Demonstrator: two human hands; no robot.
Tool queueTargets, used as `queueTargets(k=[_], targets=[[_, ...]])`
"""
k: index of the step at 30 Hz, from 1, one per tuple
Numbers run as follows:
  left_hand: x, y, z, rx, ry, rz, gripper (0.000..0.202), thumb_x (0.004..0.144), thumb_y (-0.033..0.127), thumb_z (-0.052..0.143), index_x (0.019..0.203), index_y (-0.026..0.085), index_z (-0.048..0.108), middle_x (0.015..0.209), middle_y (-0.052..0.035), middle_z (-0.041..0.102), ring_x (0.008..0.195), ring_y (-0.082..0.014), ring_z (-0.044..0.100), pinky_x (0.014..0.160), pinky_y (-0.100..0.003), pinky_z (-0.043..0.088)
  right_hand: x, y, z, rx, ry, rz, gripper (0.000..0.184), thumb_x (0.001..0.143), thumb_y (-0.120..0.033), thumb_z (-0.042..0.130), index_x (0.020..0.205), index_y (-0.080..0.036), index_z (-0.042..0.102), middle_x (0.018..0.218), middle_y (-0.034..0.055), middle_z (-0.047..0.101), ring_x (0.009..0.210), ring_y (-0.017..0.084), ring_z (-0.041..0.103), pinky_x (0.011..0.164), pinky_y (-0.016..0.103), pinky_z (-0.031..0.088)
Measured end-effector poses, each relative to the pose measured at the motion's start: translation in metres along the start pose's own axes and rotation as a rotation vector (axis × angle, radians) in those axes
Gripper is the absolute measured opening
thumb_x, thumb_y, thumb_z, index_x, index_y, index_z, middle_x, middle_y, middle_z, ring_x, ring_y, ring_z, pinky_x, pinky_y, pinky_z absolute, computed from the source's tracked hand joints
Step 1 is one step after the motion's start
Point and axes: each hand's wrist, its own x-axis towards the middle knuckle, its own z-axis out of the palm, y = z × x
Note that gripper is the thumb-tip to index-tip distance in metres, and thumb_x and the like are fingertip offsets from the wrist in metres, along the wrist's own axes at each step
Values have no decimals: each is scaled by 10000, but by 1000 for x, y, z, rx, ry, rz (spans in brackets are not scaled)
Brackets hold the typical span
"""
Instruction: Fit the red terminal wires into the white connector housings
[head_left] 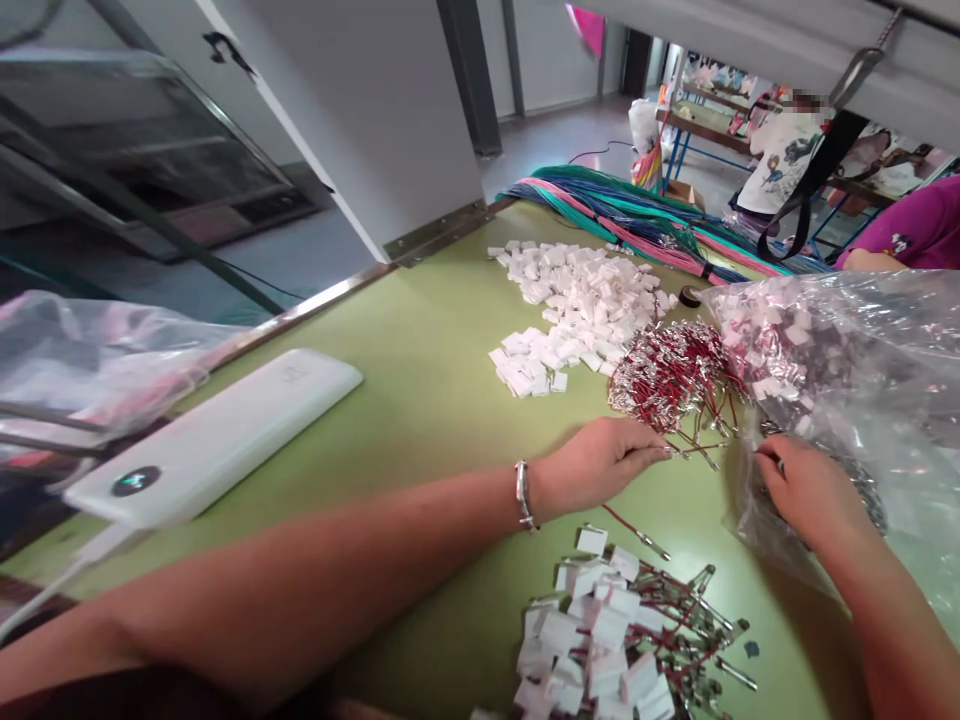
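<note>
Red insulation and bright metal ends mark the short wires (pixel 671 375), tangled in a loose heap just beyond the left hand (pixel 592 465), whose thumb and fingertips are pinched together on the end of at least one wire at the heap's near edge. Each should be very light and bendy along its middle, with stiff, smooth ends that probably catch on their neighbours; a fingertip grip on the metal, close to where the red begins, looks the surest hold, and a hard tug could bend a tip. The right hand (pixel 814 495) is curled at the edge of a clear plastic bag (pixel 892 410), thumb near forefinger; whether it grips the film or something small, I cannot tell. One stray wire (pixel 637 532) lies nearer the wearer, beside a pile of white pieces with red leads (pixel 600 630) that spreads into metal-ended parts on its right. Past the heap are loose white pieces (pixel 577 290), likely light, rigid plastic, and a dark roll (pixel 689 296). Farther out on the green tabletop (pixel 420 400), bundled coloured cables (pixel 585 200) run along the far edge, a white power bank (pixel 225 440) sits at left, and a purple sleeve (pixel 911 225) shows at right.
</note>
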Motion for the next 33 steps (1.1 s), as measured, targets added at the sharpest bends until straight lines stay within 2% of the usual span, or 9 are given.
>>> queueTargets(k=[2,6,9,13,18,22,25,29,33], targets=[[-1,2,2,10,-32,2,292,966,316,428,916,169,675,844,-23,691,759,-115,598,727,-235,486,-4,-14,-2,174,19,-15,171,886,-297,436,862,-226,589,669,48,656,564,207,592,525,315,370],[-2,6,4,83,-83,1,262,962,279,433,900,176,666,803,-2,668,714,-100,576,680,-212,462,-16,-51,0,568,44,-193,200,922,-348,432,920,-220,585,652,3,643,552,158,586,537,273,427],[-3,9,4,143,-115,-24,257,967,273,425,901,174,654,802,1,665,716,-98,578,684,-208,454,-20,-71,5,687,122,-225,190,919,-339,469,872,-214,605,651,-10,629,548,136,565,523,243,430],[-4,9,3,237,-134,-24,275,981,296,406,895,185,643,776,12,667,683,-93,576,627,-203,428,-20,-76,8,720,137,-244,189,908,-314,489,844,-212,634,648,-12,628,567,132,566,546,236,434],[-7,7,5,560,-193,173,185,936,218,465,884,215,642,734,19,667,614,-108,562,489,-237,320,-26,-77,6,731,-31,-222,264,884,-328,483,686,-204,607,556,-23,574,515,126,518,501,235,382],[-9,6,8,675,-201,296,139,922,206,488,883,209,622,715,18,647,583,-105,541,455,-261,287,-25,-78,0,793,-195,-156,302,877,-357,473,642,-204,584,512,-29,545,489,126,502,477,236,384],[-7,6,10,694,-157,295,189,956,274,473,883,197,630,772,-4,653,661,-123,573,490,-257,342,-14,-62,-2,699,-170,-192,301,895,-368,473,706,-205,642,637,5,635,600,153,579,560,263,436],[-5,2,11,642,-108,358,288,933,406,525,854,167,667,786,-44,635,755,-171,588,630,-293,451,6,-30,8,342,79,-164,274,916,-316,437,949,-205,685,945,66,672,793,204,611,697,331,459],[-5,-1,12,537,-62,360,329,944,396,496,803,162,680,739,-51,615,736,-179,572,688,-316,470,15,-17,22,90,81,-216,266,928,-281,427,966,-199,677,955,82,640,852,220,588,703,328,453]])
